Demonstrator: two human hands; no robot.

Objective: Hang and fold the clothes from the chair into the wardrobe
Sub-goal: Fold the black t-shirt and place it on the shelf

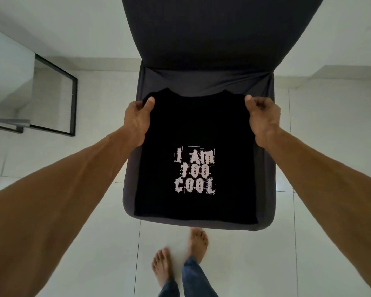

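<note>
A black T-shirt (193,129) with pale lettering "I AM TOO COOL" lies flat, folded to a rectangle, on the seat of a dark grey upholstered chair (201,39). My left hand (138,118) pinches the shirt's far left corner, thumb on top. On the far right corner my right hand (263,118) grips the same way. The collar edge points toward the chair back. No wardrobe is in sight.
Pale floor tiles (94,243) surround the chair. A black-framed glass panel (56,97) stands at the left by a white wall. My bare feet (180,254) and jeans cuffs are just in front of the seat's front edge.
</note>
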